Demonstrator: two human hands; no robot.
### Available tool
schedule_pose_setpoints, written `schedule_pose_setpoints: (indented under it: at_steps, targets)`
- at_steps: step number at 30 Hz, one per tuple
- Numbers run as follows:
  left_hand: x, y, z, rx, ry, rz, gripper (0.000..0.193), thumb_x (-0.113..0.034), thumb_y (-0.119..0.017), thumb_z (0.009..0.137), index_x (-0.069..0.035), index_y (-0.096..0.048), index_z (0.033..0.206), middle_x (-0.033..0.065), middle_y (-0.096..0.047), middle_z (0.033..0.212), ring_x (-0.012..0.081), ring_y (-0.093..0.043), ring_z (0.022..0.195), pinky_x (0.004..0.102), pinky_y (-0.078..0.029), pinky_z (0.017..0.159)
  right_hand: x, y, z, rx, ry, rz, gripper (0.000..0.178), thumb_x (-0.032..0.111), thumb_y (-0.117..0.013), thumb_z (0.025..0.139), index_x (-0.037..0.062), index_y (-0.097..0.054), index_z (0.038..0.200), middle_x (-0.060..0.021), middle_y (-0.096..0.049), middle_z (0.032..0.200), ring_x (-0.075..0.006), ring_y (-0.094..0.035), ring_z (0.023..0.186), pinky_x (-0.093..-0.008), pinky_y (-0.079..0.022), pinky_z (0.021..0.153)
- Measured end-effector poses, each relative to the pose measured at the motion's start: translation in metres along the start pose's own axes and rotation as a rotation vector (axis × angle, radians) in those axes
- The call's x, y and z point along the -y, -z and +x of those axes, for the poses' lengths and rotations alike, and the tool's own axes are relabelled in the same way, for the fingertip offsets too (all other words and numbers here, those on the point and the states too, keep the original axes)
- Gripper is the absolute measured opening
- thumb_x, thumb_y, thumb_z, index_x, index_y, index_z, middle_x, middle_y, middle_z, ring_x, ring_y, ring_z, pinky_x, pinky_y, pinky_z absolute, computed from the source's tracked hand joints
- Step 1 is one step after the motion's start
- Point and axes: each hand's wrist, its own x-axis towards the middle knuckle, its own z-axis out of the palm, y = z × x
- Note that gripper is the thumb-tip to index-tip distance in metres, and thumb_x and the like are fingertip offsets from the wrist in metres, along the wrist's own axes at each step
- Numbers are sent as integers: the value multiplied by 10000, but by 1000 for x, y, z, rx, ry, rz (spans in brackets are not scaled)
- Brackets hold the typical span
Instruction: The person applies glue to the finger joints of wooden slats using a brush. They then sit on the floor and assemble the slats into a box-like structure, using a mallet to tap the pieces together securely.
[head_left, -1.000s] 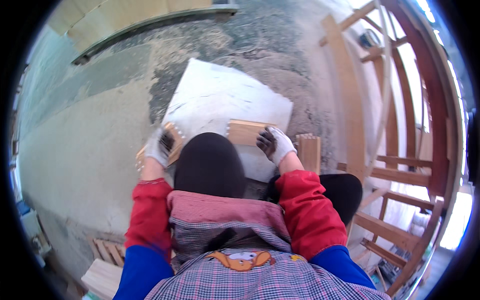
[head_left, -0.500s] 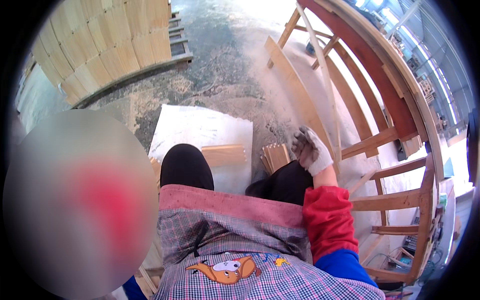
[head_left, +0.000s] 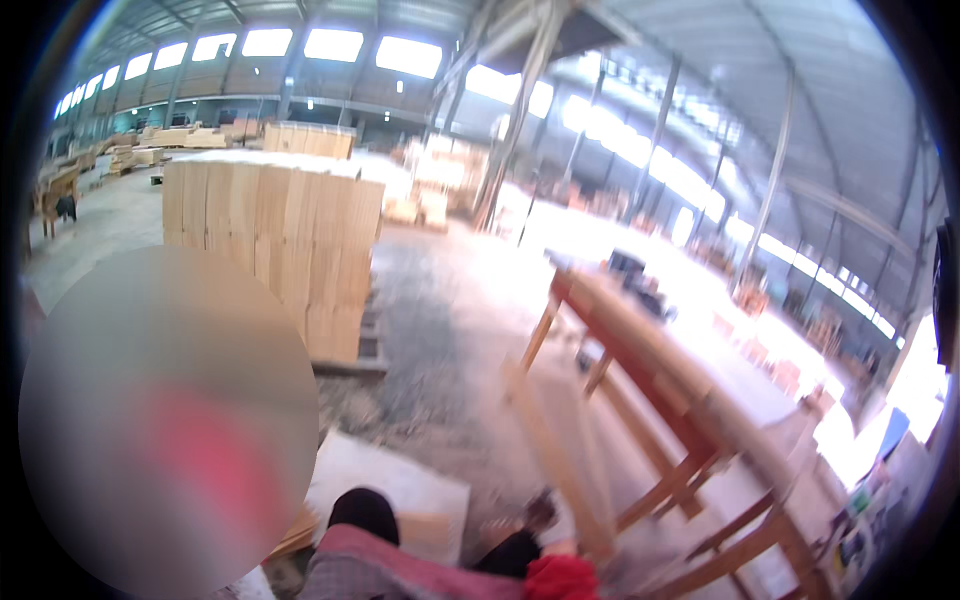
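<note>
My right hand, in a pale glove with dark fingers below a red sleeve, is low in the view beside my right knee. Motion smears its fingers, so their pose is unclear. A long board leans close by the hand, near the wooden bench. In front of my left knee, a light wooden piece rests on a white sheet on the floor. My left hand does not show.
A tall stack of wooden boards stands on a pallet ahead to the left. A large blurred oval hides the lower left. More timber stacks stand farther back in the hall, near a slanting post.
The view has swung up from my lap to the hall, so my knees and right hand now appear lower. The right hand stays beside my right knee.
</note>
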Motion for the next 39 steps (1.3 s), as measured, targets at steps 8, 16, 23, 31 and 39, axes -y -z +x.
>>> schedule_pose_setpoints:
  at_steps: [8, 16, 23, 31, 39]
  targets:
    - [-68, 66, -45, -193, 2, 163, 330, -197, -562, 873, -54, -461, 1153, 101, -562, 1066, 215, -547, 968, 349, -434, 866, -67, -24, 3, 90, -305, -75, 137, 284, -559, 879, 161, -613, 855, -3, -603, 798, -190, -566, 778, -368, -452, 707]
    - [-124, 99, 18, -305, -105, 435, 305, -199, -572, 865, -59, -474, 1118, 98, -566, 1043, 214, -549, 944, 346, -437, 847, -32, 40, 202, 262, -85, -131, 194, 331, -541, 891, 186, -558, 763, 7, -534, 675, -167, -506, 661, -323, -406, 621]
    - [-112, 153, -26, -462, 27, 573, 283, -202, -580, 859, -64, -485, 1087, 96, -569, 1024, 213, -551, 922, 343, -439, 831, -52, 30, 124, 234, -163, -113, 235, 420, -559, 844, 187, -573, 857, 37, -530, 711, -162, -504, 726, -421, -440, 690]
    - [-81, 171, 14, -425, 88, 598, 259, -204, -590, 852, -70, -497, 1052, 94, -574, 1001, 213, -553, 898, 340, -442, 812, -68, 34, 100, 151, -200, -148, 245, 472, -608, 813, 264, -559, 932, 48, -520, 702, -153, -492, 629, -439, -457, 617]
    - [-63, 173, 27, -426, 130, 584, 235, -207, -599, 844, -75, -510, 1017, 91, -578, 978, 212, -555, 873, 337, -445, 794, -49, -63, 28, -96, -24, -432, 214, 334, -658, 805, 159, -568, 888, -29, -540, 744, -217, -512, 642, -387, -442, 559]
